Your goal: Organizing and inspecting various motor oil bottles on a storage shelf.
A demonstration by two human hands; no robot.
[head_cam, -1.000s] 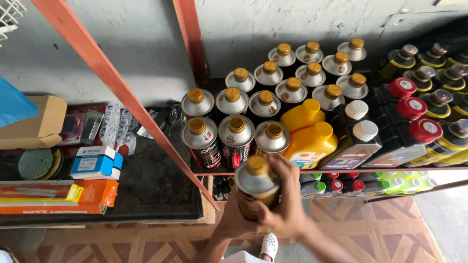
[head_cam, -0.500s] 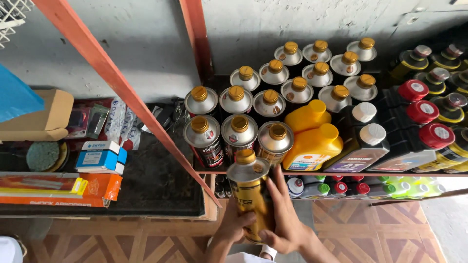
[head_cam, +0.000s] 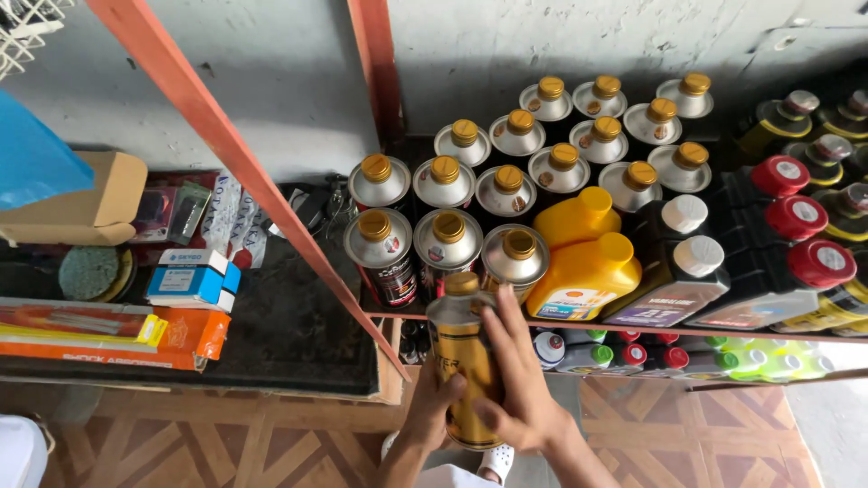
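Two hands grip one gold-capped metal can [head_cam: 463, 361]. My left hand [head_cam: 434, 398] wraps its side; my right hand [head_cam: 520, 389] clasps its front.

An orange-framed metal shelf [head_cam: 624, 327] stands against a grey wall and carries rows of silver cans with gold caps [head_cam: 506, 181], packed close together from the front edge to the back. Just beside them to the right sit two yellow bottles [head_cam: 583, 271], touching each other, then dark bottles with white caps [head_cam: 683, 267] and dark bottles with red caps [head_cam: 800, 244]. A lower shelf level holds small bottles with green and red caps [head_cam: 687, 354]. To the left, a dark shelf board [head_cam: 289, 339] bears a long orange box [head_cam: 108, 336], a blue-and-white box [head_cam: 192, 278], a brown cardboard box [head_cam: 81, 208] and a round green pad [head_cam: 89, 271]. Below lies a patterned tile floor [head_cam: 271, 443].
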